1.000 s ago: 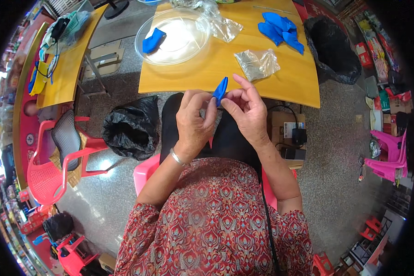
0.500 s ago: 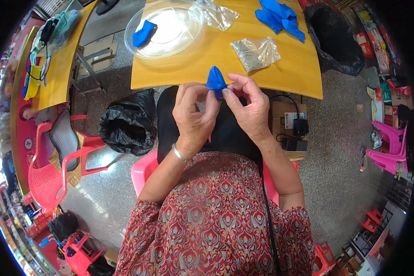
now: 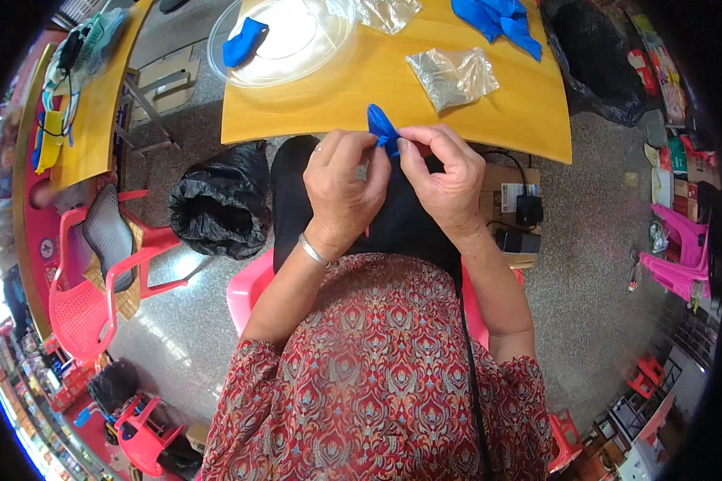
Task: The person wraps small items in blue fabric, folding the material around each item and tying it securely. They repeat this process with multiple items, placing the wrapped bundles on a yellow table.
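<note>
Left hand: My left hand [image 3: 345, 183] is pinching, with thumb and bent fingers, the left side of a small blue piece [image 3: 381, 122].
Right hand: My right hand [image 3: 444, 180] is grasping the right side of the same piece between thumb and finger; the other fingers are curled.
Small blue piece: It is between my two hands, in front of my body, near the table edge closest to me. Its pointed end stands out above my fingers; its lower part is partly hidden by them.
Wrist: A silver bracelet [image 3: 317, 252] is around my left wrist.
Table: The yellow table [image 3: 321, 112] is just beyond my hands.
Round tray: On the left part of the table is a clear round tray [image 3: 305, 36], and one blue bundle [image 3: 245, 42] lies inside it.
Plastic bags: A clear bag with something grey inside [image 3: 452, 78] lies right of the tray, and another crumpled clear bag [image 3: 387, 12] is farther away, beside the tray.
Blue pile: Some blue pieces [image 3: 501, 24] lie at the far right of the table.
Floor: One black bag [image 3: 221, 200] stands open at my left; a bigger black bag [image 3: 594, 64] is beside the table's right edge.
</note>
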`<act>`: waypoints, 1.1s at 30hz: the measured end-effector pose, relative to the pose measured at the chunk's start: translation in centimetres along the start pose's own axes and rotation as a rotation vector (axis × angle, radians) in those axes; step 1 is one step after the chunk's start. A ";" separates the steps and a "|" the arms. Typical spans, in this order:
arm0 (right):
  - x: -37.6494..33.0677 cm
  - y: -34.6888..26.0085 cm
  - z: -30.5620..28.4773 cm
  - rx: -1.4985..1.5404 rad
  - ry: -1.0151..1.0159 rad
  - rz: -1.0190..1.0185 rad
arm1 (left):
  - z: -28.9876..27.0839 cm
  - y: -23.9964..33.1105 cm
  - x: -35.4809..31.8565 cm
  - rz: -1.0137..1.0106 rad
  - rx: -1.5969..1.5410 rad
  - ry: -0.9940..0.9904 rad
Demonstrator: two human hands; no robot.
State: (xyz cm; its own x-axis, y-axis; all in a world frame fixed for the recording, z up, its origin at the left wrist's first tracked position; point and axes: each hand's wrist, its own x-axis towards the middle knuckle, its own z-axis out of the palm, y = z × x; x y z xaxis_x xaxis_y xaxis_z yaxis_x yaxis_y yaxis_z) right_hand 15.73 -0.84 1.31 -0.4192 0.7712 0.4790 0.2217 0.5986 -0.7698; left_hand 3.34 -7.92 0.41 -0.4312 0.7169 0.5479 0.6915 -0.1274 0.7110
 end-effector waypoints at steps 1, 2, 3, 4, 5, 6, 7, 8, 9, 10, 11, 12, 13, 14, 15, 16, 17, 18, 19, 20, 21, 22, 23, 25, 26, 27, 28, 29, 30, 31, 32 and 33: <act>0.0 0.1 0.1 -0.035 -0.001 -0.030 | 0.1 -0.2 -0.1 0.006 0.001 0.019; -0.1 0.0 0.1 -0.029 -0.014 -0.021 | 0.1 -0.2 -0.2 -0.028 -0.014 0.020; -0.1 -0.1 0.2 -0.023 -0.027 -0.012 | 0.0 -0.1 -0.4 -0.062 -0.028 0.021; -0.1 -0.1 0.3 -0.016 -0.039 -0.006 | -0.1 -0.1 -0.4 -0.093 -0.040 0.024; -0.2 -0.1 0.3 0.017 -0.048 0.032 | -0.1 -0.1 -0.5 -0.117 -0.046 0.012; -0.2 0.0 0.4 0.049 -0.057 0.069 | -0.1 -0.1 -0.5 -0.142 -0.052 0.000; -0.2 0.0 0.4 0.081 -0.067 0.104 | -0.1 -0.1 -0.5 -0.164 -0.059 -0.009; -0.2 0.2 0.4 0.112 -0.079 0.135 | 0.0 -0.2 -0.5 -0.182 -0.064 -0.017; -0.1 0.5 0.3 0.142 -0.091 0.165 | 0.1 -0.3 -0.6 -0.200 -0.069 -0.024; -0.1 0.8 0.4 0.172 -0.102 0.194 | 0.2 -0.4 -0.6 -0.215 -0.074 -0.031; -0.1 0.9 0.4 0.165 -0.098 0.179 | 0.2 -0.4 -0.6 -0.214 -0.068 -0.034; -0.2 0.9 0.5 0.157 -0.093 0.163 | 0.1 -0.4 -0.6 -0.213 -0.062 -0.038; -0.2 1.0 0.5 0.146 -0.087 0.148 | 0.1 -0.4 -0.7 -0.211 -0.059 -0.044; -0.2 1.1 0.6 0.132 -0.072 0.133 | 0.2 -0.4 -0.7 -0.201 -0.057 -0.042; -0.2 1.1 0.7 0.119 -0.056 0.118 | 0.2 -0.3 -0.6 -0.190 -0.056 -0.041; -0.1 1.2 0.8 0.102 -0.040 0.101 | 0.3 -0.3 -0.6 -0.178 -0.057 -0.038; -0.1 1.3 0.9 0.111 -0.026 0.125 | 0.3 -0.2 -0.6 -0.155 -0.046 -0.038; 0.0 1.5 1.0 0.110 -0.020 0.126 | 0.4 -0.2 -0.6 -0.132 -0.035 -0.037; 0.0 1.7 1.1 0.112 -0.014 0.128 | 0.5 -0.3 -0.5 -0.111 -0.021 -0.036; 0.0 1.9 1.2 0.114 -0.009 0.130 | 0.7 -0.5 -0.4 -0.117 -0.032 -0.038; 0.1 2.1 1.2 0.121 -0.021 0.133 | 1.0 -0.7 -0.4 -0.123 -0.043 -0.040; 0.1 2.3 1.3 0.142 -0.054 0.152 | 1.2 -1.0 -0.4 -0.130 -0.052 -0.042; 0.1 2.6 1.2 0.164 -0.088 0.171 | 1.3 -1.2 -0.2 -0.135 -0.038 -0.046; 0.6 3.2 0.9 0.157 -0.132 0.175 | 1.4 -1.6 0.1 -0.146 -0.007 -0.053; 1.1 3.6 0.7 0.128 -0.142 0.161 | 1.5 -1.7 0.3 -0.130 0.020 -0.044; 1.7 4.1 0.4 0.100 -0.152 0.146 | 1.6 -1.9 0.6 -0.114 0.049 -0.035; 2.6 4.8 -0.1 0.015 -0.108 0.092 | 1.8 -2.0 0.9 -0.101 0.072 -0.024; 3.4 5.6 -0.4 -0.075 -0.069 0.110 | 2.0 -2.2 1.2 -0.099 0.083 -0.029; 4.4 6.4 -0.7 -0.165 -0.030 0.127 | 2.3 -2.6 1.5 -0.098 0.095 -0.033; 5.4 7.6 -1.0 -0.311 -0.032 0.024 | 2.5 -2.8 1.8 -0.092 0.110 -0.035; 6.3 8.9 -1.2 -0.456 -0.033 -0.079 | 2.7 -2.8 2.2 -0.088 0.123 -0.029; 7.1 9.9 -1.3 -0.600 -0.033 -0.183 | 2.9 -2.6 2.7 -0.085 0.135 -0.023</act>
State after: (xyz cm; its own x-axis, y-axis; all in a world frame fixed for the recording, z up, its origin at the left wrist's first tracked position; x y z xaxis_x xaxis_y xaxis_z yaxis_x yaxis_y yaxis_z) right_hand 16.07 10.83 -2.32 -0.5222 0.6432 0.5599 0.5951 0.7452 -0.3010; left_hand 2.03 -3.69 -1.28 -0.4788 0.7371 0.4769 0.7256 0.0265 0.6876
